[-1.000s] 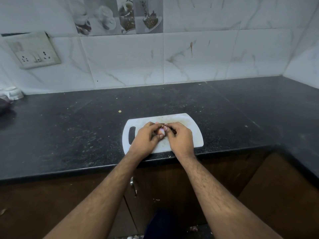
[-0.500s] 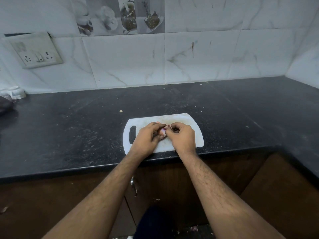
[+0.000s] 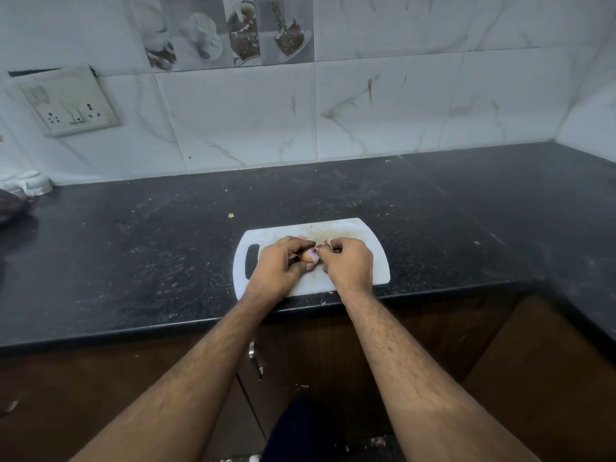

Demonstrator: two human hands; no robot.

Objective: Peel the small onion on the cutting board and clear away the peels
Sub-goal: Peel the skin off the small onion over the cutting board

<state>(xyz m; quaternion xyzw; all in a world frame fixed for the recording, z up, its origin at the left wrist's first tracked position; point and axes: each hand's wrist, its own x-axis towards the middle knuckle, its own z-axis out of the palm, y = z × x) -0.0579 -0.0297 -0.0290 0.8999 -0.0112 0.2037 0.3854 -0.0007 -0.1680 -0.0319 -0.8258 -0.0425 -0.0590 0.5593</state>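
White cutting board (image 3: pixel 373 261) half hidden under left hand (image 3: pixel 278 268) gripping onion (image 3: pixel 310 255); right hand (image 3: pixel 350 265) pinches peel (image 3: pixel 327 242).

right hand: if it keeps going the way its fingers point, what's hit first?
Probably the onion: the right hand points left at it, fingertips seemingly touching it; left hand is behind.
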